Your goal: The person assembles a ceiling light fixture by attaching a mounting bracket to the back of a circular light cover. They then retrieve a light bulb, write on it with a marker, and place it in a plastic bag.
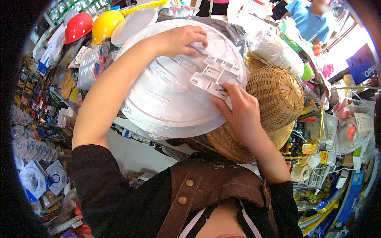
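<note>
Left fingers [197, 37] curled on disc [158, 87] | right fingers [234, 92] bent at bracket [211, 73]

Two hard hats [78, 28] are counted, one red, one yellow; one large wrapped panel [152, 101], one white bracket [211, 71] tallied.

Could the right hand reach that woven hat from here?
Probably yes: the woven hat sits just beside the right hand, with nothing visible between, though that hand is at the white bracket.

Woven hats [274, 99] block right of white disc [152, 105]; yellow helmet [105, 27] crowds upper left. Gap lower left, over floor [137, 154].
</note>
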Available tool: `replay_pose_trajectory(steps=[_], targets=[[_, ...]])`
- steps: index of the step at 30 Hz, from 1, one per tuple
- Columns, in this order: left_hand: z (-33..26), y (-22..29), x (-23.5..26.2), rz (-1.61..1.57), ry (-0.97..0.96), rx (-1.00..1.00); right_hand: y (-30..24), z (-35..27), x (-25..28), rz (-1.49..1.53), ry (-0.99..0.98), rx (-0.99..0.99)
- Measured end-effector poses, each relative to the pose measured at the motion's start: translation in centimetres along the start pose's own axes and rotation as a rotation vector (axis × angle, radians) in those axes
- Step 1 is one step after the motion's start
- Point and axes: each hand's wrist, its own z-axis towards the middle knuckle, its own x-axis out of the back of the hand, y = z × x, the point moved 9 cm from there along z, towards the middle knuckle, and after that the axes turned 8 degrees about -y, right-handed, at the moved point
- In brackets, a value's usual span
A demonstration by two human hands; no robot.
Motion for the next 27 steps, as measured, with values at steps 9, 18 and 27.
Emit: replay_pose_trajectory(steps=[9,18,27], targets=[[0.1,-6.4,-0.7,-0.355,0.045,0.362,-0.6,1.2,-1.5,-0.032,-0.067,-0.01],[-1.5,-8.5,-1.6,-0.529,0.149,0.414,-1.2,2.9,-3.3,-0.094,-0.083,0.029],[-1.5,-8.7,-1.9,-0.492,0.106,0.434,0.4,2.3,1.3,0.141,0.222,0.0]])
